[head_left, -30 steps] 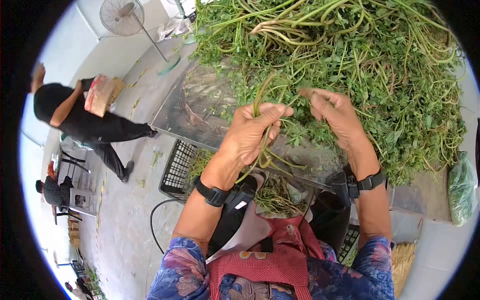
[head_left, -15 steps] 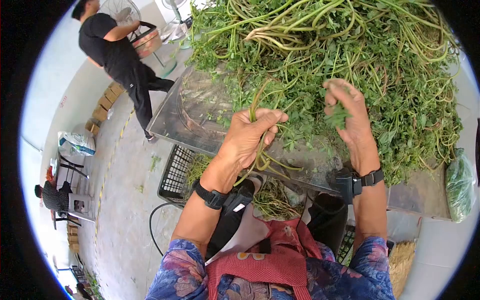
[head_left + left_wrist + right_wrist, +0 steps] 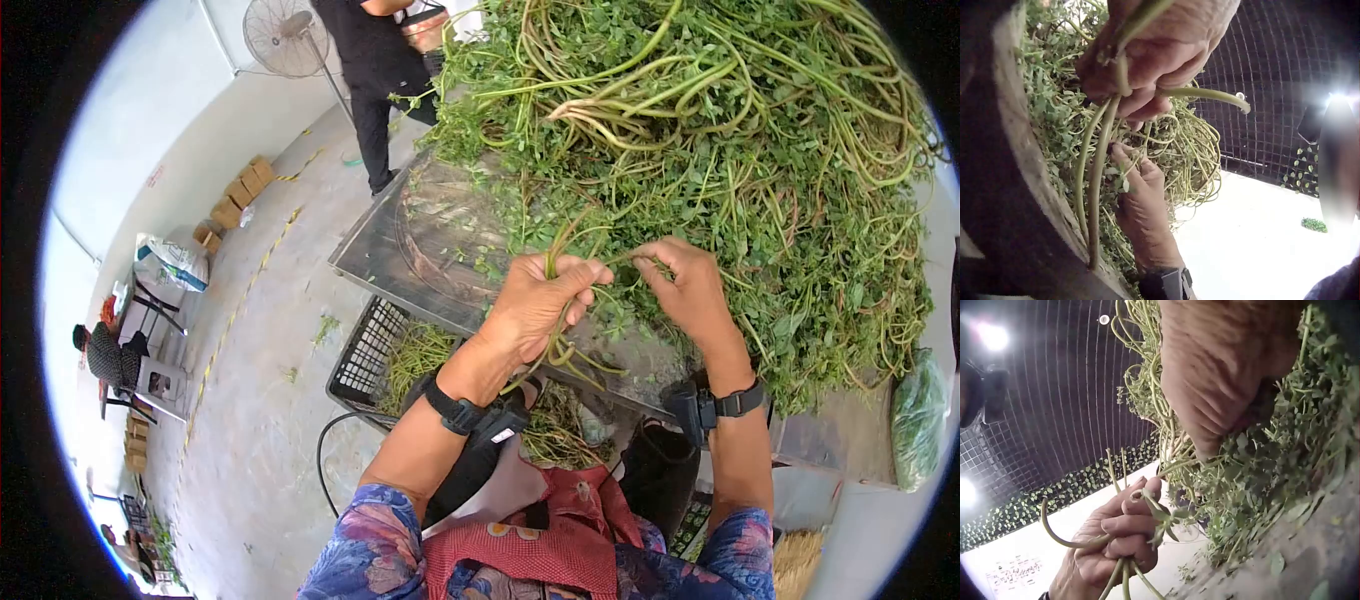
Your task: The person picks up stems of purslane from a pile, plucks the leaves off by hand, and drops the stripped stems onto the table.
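Observation:
My left hand [image 3: 545, 298] grips a small bunch of green plant stems [image 3: 1102, 162], fingers curled round them. Several stem ends stick out below the fist, and others rise above the thumb. Close to its right, my right hand [image 3: 688, 290] pinches a thin stem [image 3: 622, 256] that runs across from the left hand's fingertips. In the right wrist view the left hand [image 3: 1116, 540] shows stems poking out on both sides and a leafy sprig [image 3: 1165, 520] at its knuckles. Both hands are over the near edge of the table, in front of a large heap of leafy stems [image 3: 690, 180].
The dark table [image 3: 440, 220] has scattered leaf bits. A black crate [image 3: 372, 345] with cut stems stands below its left edge, and more stems [image 3: 560, 425] lie by my feet. A bagged green bundle [image 3: 920, 420] sits at the right. Beyond the table, a person [image 3: 375, 80] walks near a fan [image 3: 287, 38].
My right hand went out to the right with a leafy piece, then came back to the left hand and pinches a stem. The left hand keeps its bunch. The walking person moved right; the view shifted.

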{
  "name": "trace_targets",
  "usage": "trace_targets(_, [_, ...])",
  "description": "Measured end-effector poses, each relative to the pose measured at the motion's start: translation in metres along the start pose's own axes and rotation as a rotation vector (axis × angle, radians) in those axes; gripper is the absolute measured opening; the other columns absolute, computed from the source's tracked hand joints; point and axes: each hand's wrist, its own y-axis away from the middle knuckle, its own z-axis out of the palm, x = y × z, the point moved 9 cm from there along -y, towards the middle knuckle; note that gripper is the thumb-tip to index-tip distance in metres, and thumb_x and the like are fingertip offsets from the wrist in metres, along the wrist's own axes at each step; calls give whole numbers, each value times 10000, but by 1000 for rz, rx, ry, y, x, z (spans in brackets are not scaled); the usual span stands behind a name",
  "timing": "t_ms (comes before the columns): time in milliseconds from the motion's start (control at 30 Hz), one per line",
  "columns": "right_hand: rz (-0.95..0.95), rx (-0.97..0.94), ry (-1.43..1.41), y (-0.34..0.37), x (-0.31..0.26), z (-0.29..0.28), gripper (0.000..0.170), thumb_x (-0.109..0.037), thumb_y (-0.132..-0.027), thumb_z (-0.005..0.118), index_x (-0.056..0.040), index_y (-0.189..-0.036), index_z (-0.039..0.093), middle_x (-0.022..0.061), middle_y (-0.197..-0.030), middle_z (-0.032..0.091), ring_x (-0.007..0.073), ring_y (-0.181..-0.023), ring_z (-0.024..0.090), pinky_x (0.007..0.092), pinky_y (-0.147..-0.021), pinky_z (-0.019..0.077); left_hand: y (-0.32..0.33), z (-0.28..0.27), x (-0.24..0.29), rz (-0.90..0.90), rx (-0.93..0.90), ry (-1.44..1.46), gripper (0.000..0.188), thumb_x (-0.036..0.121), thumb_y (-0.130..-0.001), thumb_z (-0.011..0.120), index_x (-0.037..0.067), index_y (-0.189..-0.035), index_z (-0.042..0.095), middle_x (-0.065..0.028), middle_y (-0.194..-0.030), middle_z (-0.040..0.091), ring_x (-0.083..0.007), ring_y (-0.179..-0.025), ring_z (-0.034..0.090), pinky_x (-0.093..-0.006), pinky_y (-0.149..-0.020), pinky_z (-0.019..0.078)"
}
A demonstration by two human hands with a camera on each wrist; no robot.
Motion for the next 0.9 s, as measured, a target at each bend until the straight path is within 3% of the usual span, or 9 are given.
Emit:
trace_targets(233, [-22, 37, 127, -1, 5, 4, 114, -74, -776, 617, -17, -875, 619, 152, -794, 609, 300, -695, 600, 368, -599, 456, 1, 0, -1, 7, 6, -76, 175, 122, -850, 621, -50, -857, 651, -52, -615, 586, -58, -435, 432, -175, -394, 333])
trace_targets(300, [30, 419, 66, 4, 17, -25, 99, -103, -781, 595, -25, -837, 620, 106, -777, 616, 231, -667, 593, 345, -576, 455, 2, 0, 2, 28, -6, -87, 180, 134, -849, 625, -43, -854, 653, -44, -611, 583, -55, -434, 435, -173, -390, 331])
trace_targets(367, [418, 488, -676, 10, 75, -40, 109, -132, -781, 571, -42, -828, 610, 56, -780, 612, 157, -655, 563, 296, -570, 465, 5, 4, 3, 28, -29, -89, 184, 146, -848, 630, -37, -850, 656, -37, -607, 580, -53, -433, 437, -171, -387, 329])
trace_targets(400, [538, 399, -1012, 14, 73, -36, 118, -153, -788, 561, -58, -845, 601, 19, -785, 591, 110, -652, 528, 250, -562, 455, 4, 1, 6, 24, 13, -55, 194, 158, -846, 634, -35, -855, 655, -27, -601, 572, -53, -431, 437, -173, -384, 323])
trace_targets(500, [511, 183, -1127, 8, 52, -12, 135, -177, -803, 550, -62, -858, 594, 3, -754, 569, 81, -644, 516, 230, -532, 429, 2, -2, 8, 31, 59, -38, 217, 179, -843, 641, -36, -878, 649, -10, -594, 560, -54, -430, 444, -174, -384, 322])
trace_targets(567, [615, 191, -1078, 12, 43, -2, 158, -192, -809, 559, -60, -882, 607, -16, -725, 553, 57, -632, 492, 231, -514, 410, 1, -2, 8, 31, 68, -19, 225, 178, -844, 639, -40, -896, 645, -14, -604, 566, -56, -440, 456, -166, -391, 334])
trace_targets(667, [457, -218, -716, 13, 24, 24, 202, -209, -832, 602, -52, -951, 648, -6, -765, 614, 56, -714, 535, 241, -616, 452, 0, -4, 6, 33, 58, -10, 224, 173, -844, 639, -43, -900, 643, -25, -619, 577, -58, -453, 467, -161, -400, 343])
trace_targets(767, [211, -258, -600, 6, 3, 28, 222, -224, -847, 605, -32, -944, 659, 3, -821, 641, 70, -757, 555, 249, -664, 457, -2, -7, 7, 61, 61, -20, 218, 162, -843, 638, -47, -906, 640, -36, -625, 578, -61, -462, 469, -163, -407, 348])
trace_targets(900, [204, -311, -473, 8, 2, 34, 226, -210, -832, 625, -4, -923, 653, 30, -796, 656, 72, -729, 553, 258, -685, 455, -3, -6, 6, 64, 62, -7, 214, 153, -841, 639, -50, -908, 638, -46, -621, 579, -65, -470, 477, -162, -413, 355])
